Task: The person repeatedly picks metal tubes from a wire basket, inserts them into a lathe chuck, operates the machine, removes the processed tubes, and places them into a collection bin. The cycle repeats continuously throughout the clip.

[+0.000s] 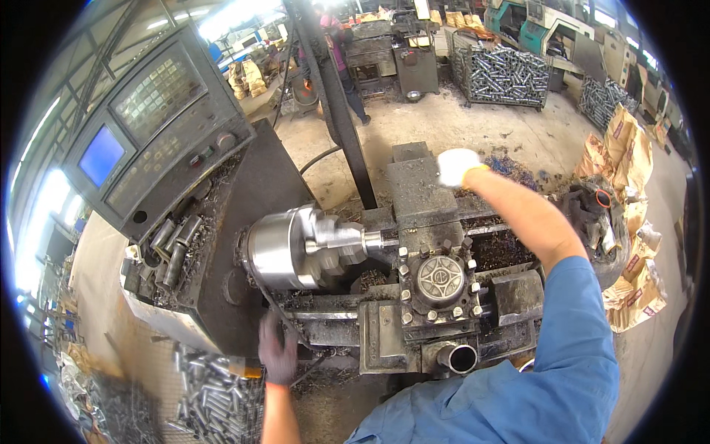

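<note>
Workpiece of short, bright, cylindrical metal (375,240) at mid-view, just right of the silver drum-shaped metal chuck (281,251) and in line with it. Lies well up and to the right from the left grip in a dark grey glove with an orange cuff (277,351), and well down and to the left from the right grip in a white glove with a yellow cuff (458,167). Blurred around the chuck's stepped front. Cannot tell the left grip wide from narrow, nor holding from touching: smeared by blur near the thin dark curved bar (279,308) below the chuck. Cannot tell the right grip's spread either: glaring white just beside the dark grey rectangular metal block (418,185), with contact unclear. Nearer than that block, just right of the workpiece, the square dark metal tool post with a round star-patterned cap (441,281); nearer again, a round open-ended metal tube (460,359). Over on the left, a black control panel with a lit blue screen (159,92), and below it loose silvery metal cylinders (177,248). At lower left, near the left grip, a pile of slim silvery metal pieces (214,396). Along the right, crumpled brown paper sacks (629,159).
</note>
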The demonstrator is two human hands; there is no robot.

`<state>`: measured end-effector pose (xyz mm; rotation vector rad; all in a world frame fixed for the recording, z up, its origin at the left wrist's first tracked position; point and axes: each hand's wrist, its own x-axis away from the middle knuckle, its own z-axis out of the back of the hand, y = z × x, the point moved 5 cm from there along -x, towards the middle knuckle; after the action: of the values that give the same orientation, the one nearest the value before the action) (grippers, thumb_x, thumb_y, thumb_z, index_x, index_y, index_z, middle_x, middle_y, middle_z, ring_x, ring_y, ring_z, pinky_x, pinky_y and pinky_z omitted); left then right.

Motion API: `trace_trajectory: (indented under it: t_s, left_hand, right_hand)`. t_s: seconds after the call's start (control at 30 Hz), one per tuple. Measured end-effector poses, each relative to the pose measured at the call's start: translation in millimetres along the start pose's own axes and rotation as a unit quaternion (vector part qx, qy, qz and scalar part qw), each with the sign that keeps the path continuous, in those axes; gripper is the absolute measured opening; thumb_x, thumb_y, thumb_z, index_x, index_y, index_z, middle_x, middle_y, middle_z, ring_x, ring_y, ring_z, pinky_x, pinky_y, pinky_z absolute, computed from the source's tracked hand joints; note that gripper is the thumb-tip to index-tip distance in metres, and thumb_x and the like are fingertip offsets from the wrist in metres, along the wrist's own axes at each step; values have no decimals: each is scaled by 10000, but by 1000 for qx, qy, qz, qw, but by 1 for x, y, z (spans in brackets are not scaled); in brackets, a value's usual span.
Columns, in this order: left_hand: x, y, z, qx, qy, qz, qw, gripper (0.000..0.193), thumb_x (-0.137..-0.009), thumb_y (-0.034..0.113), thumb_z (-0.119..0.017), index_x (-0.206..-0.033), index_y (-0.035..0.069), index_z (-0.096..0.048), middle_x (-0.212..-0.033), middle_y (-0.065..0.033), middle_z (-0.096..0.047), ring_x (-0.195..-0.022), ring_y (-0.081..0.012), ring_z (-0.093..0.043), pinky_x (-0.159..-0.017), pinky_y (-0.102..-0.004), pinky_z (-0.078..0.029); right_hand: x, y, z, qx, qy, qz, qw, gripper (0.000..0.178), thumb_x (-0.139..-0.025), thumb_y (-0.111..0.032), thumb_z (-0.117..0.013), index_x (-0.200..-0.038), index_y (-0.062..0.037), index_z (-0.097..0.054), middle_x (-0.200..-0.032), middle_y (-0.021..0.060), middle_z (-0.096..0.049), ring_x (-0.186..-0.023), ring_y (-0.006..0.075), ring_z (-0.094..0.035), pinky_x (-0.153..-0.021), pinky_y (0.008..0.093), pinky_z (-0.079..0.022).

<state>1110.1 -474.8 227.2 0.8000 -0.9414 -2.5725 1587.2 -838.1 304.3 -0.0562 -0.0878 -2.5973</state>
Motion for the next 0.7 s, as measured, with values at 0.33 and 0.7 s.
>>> trace_trajectory:
  t_s: [0.33,0.7]
  left_hand:
    - [-212,65,-54,-135,-27,-123,983,635,-1025,432,-646,-1529,58,-552,-1514,-206,-592,-1440,-399,-497,-1236,-474,-356]
    - [-232,54,-64,-259,1,-167,951,562,-1034,485,-561,-1430,87,-602,-1414,-183,-658,-1348,-383,-582,-1176,-546,-403]
  right_hand:
    - [27,-189,-39,-18,-209,281,937,743,-720,-461,-874,-1257,13,-679,-1043,243,-772,-957,395,-761,-837,475,-604]
    - [33,-115,-54,23,-180,213,960,844,-697,-520,-891,-1303,22,-665,-1104,250,-768,-1035,407,-751,-913,479,-596]
